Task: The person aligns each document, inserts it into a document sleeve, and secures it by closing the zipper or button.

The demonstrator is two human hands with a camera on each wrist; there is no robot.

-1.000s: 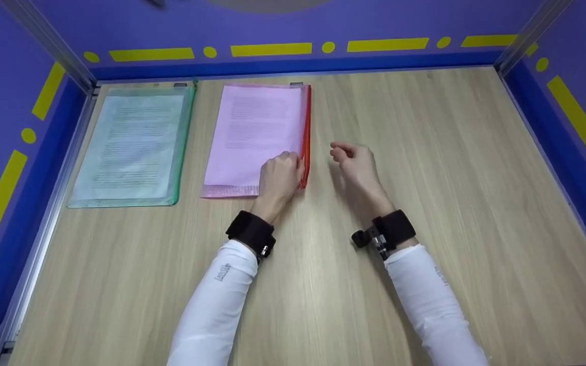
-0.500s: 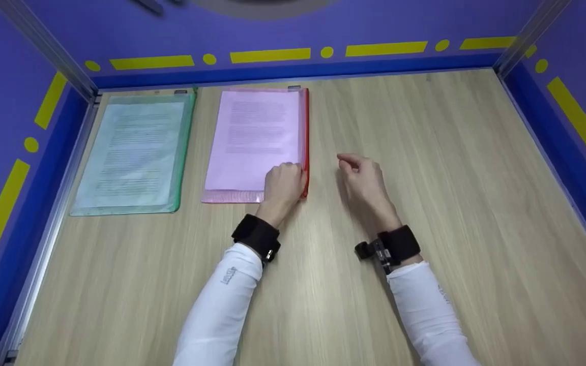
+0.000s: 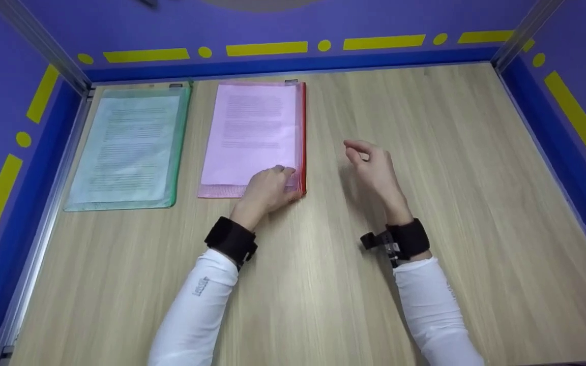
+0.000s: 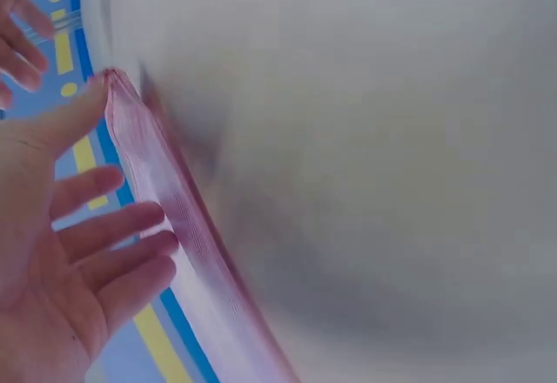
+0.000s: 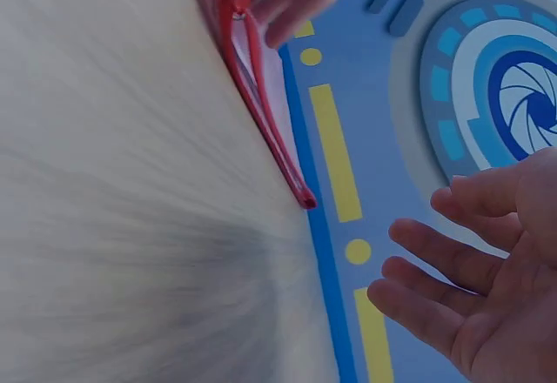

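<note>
A pink zip folder [image 3: 252, 137] with printed paper in it lies flat on the table, its red zipper [image 3: 303, 137] along the right edge. My left hand [image 3: 267, 188] is over its near right corner. In the left wrist view the left thumb [image 4: 78, 117] touches the corner, while the other fingers are loosely extended beside the folder. Seen from the right wrist, the red zipper edge [image 5: 261, 96] shows a gap between its two sides. To the right of the folder my right hand [image 3: 374, 165] hovers above the table, fingers relaxed and holding nothing.
A green zip folder [image 3: 127, 147], also with printed paper inside, lies to the left of the pink one. Blue walls [image 3: 252, 20] with yellow marks enclose the back and sides of the wooden table [image 3: 456, 203].
My left hand was curled at the zipper edge; its fingers have loosened and it has moved slightly left. The right hand has drifted right. The zipper edge, gaping a second ago, looks narrower from above.
</note>
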